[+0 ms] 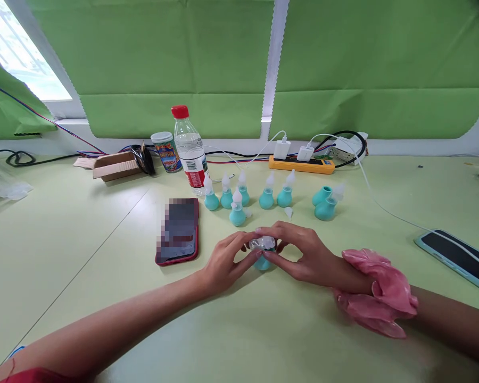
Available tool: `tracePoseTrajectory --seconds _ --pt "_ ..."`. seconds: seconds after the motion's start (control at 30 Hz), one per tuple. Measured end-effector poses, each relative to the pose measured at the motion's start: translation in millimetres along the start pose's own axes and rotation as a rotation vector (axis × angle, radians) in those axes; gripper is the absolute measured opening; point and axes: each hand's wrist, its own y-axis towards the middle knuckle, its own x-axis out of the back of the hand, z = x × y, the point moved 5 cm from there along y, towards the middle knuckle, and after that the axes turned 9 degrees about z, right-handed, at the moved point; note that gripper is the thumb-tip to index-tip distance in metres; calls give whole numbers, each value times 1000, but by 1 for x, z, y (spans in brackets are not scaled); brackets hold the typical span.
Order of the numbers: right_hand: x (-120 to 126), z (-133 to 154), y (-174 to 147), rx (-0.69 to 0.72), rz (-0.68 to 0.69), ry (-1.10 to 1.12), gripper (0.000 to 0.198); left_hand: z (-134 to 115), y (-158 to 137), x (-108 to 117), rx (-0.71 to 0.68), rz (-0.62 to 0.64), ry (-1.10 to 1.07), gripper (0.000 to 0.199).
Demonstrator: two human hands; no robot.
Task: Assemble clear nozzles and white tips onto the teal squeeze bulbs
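Squeeze-bulb [263, 264], turquoise and round, sits low between the left hand [225, 261] and the right hand [305, 250], just under the thumbs [277, 259]; both hands are pinched on the clear plastic piece [263, 243] at its top (partly hidden there). Beyond them stand matching bulbs [266, 199], most with translucent tips [270, 181]; a red-cased phone [186, 242] lies to the left.

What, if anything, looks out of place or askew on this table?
Two small oddities. At right, one teal bulb leans with its bare neck open, unlike the bulbs with pale tips nearby. A small whitish piece also lies loose on the table, attached to nothing. No spill shows.
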Motion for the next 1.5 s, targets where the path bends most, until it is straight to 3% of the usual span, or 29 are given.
tracePoseTrajectory --seconds 0.1,0.27,0.37,0.47,0.6,0.7,0.77,0.87,1.03,1.2,1.27,1.4,1.5 --pt "2 2 0 59 -28 -93 27 -1 2 -1 40 35 18 27" --pt "4 2 -1 12 -80 -120 18 -1 4 -7 154 183 9 57" --pt "9 0 0 -72 -97 -68 13 0 5 -10 193 226 30 36" --pt "12 -3 3 -143 -74 23 8 -1 7 -6 168 185 61 20" --pt "15 -8 4 -220 -72 140 17 -4 7 0 121 111 75 25" --pt "11 -14 3 -256 -30 188 37 -1 5 1 169 119 76 28" --pt "8 -17 3 -251 6 179 35 1 2 3 225 107 45 30" --pt "7 -16 4 -214 14 119 23 5 0 5 293 95 7 37" --pt "12 -10 6 -172 16 -41 21 6 2 3 295 122 63 27" --pt "17 -13 4 -78 -29 -368 24 10 3 -2 302 128 122 31" --pt "14 -20 3 -57 44 -461 24 10 3 -3 306 122 121 36" --pt "-3 -34 1 -107 395 -471 20 7 4 -4 267 157 130 34" --pt "-5 -36 1 -130 401 -473 21 4 5 -5 244 197 144 31"
